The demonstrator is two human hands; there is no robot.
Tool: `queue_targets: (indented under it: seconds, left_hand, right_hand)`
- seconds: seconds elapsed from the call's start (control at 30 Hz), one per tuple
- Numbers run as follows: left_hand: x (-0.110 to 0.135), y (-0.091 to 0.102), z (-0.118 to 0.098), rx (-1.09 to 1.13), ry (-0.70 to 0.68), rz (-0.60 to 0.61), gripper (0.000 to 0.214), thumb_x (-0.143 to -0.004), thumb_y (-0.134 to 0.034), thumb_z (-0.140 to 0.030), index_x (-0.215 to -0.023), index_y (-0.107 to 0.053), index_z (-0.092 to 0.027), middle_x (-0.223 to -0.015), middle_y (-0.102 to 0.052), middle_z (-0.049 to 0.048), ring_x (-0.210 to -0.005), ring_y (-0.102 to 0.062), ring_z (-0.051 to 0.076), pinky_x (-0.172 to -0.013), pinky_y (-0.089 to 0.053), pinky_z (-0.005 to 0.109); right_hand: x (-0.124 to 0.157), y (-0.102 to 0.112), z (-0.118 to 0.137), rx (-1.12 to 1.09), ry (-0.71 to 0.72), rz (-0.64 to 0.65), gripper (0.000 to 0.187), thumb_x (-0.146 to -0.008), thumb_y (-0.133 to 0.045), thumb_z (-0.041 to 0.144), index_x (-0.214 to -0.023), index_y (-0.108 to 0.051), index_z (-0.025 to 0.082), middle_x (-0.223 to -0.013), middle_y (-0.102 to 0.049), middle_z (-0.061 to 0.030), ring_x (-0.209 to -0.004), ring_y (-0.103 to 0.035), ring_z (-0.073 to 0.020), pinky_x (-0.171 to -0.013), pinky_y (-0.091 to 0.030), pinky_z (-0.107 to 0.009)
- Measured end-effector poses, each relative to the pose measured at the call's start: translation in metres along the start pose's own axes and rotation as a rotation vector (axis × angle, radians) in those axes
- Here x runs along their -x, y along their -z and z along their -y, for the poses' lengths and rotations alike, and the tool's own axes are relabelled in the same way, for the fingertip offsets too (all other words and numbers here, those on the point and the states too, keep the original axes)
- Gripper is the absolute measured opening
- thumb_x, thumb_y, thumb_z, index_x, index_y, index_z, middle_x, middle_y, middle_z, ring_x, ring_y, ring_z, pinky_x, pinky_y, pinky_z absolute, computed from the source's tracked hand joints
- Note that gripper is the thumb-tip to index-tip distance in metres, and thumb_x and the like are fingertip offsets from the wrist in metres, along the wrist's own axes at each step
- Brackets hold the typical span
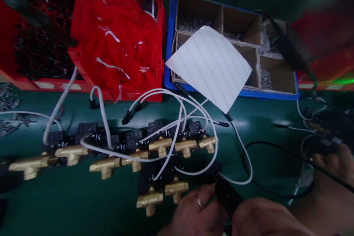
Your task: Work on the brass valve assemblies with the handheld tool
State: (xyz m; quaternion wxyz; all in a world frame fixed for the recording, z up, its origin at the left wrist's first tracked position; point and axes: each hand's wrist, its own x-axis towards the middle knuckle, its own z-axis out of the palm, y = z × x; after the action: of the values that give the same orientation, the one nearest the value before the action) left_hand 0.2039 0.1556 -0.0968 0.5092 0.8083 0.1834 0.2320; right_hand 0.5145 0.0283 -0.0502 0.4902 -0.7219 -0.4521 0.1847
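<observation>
At the bottom, my left hand (199,212), with a ring on one finger, is closed around a black valve actuator (211,171) with a white cable; its lower part is hidden by my fingers. My right hand (265,215) is closed on a black-handled tool (228,195) whose front end points at this actuator; the tip is hidden. Beside my left hand stand two more actuators with brass tee valves (177,188). Behind them runs a row of similar brass valves (162,145) with black actuators and white cables (193,172).
Red bins (162,81) with red wires and black parts stand at the back left. A blue tray (276,96) with cardboard compartments holds small parts, a white sheet (211,66) lying across it. Another person's hand (336,164) is at right, near a black cable (290,147).
</observation>
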Motion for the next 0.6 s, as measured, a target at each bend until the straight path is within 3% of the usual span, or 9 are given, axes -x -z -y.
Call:
queue_targets:
  seconds: [0.2, 0.37, 0.5, 0.6]
  left_hand:
    - [0.0, -0.001, 0.002, 0.022, -0.011, 0.009, 0.042, -0.11, -0.028, -0.034, -0.143, -0.051, -0.023, -0.115, -0.076, 0.0075, -0.092, -0.076, 0.017, -0.085, -0.065, 0.024]
    - [-0.002, -0.001, 0.0, -0.021, -0.012, -0.033, 0.037, -0.109, -0.034, -0.032, -0.129, -0.06, -0.015, -0.109, -0.076, 0.0096, -0.091, -0.076, 0.017, -0.08, -0.066, 0.024]
    - [-0.001, -0.004, 0.0, -0.081, -0.019, 0.008, 0.033, -0.107, -0.038, -0.023, -0.13, -0.06, -0.014, -0.109, -0.075, 0.0104, -0.096, -0.075, 0.016, -0.083, -0.064, 0.022]
    - [0.001, -0.007, 0.0, -0.119, -0.073, 0.006, 0.029, -0.106, -0.041, -0.02, -0.123, -0.064, -0.015, -0.107, -0.075, 0.0087, -0.099, -0.073, 0.017, -0.087, -0.064, 0.025]
  right_hand:
    - [-0.023, -0.023, -0.006, -0.083, -0.033, 0.071, 0.016, -0.085, -0.08, 0.029, -0.087, -0.075, 0.044, -0.061, -0.066, 0.0091, -0.052, -0.069, -0.0153, -0.028, -0.037, -0.016]
    - [-0.045, -0.042, 0.008, -0.187, -0.029, 0.111, 0.018, -0.081, -0.082, 0.028, -0.086, -0.075, 0.044, -0.066, -0.068, 0.0086, -0.058, -0.072, -0.0181, -0.029, -0.039, -0.016]
    - [-0.028, -0.039, 0.045, -0.172, -0.035, 0.263, 0.022, -0.076, -0.084, 0.025, -0.082, -0.074, 0.043, -0.073, -0.071, 0.007, -0.071, -0.075, -0.0242, -0.035, -0.053, -0.026]
    - [0.005, -0.039, 0.074, -0.166, -0.006, 0.237, 0.025, -0.074, -0.082, 0.017, -0.074, -0.074, 0.04, -0.077, -0.072, 0.006, -0.074, -0.076, -0.0269, -0.039, -0.057, -0.03]
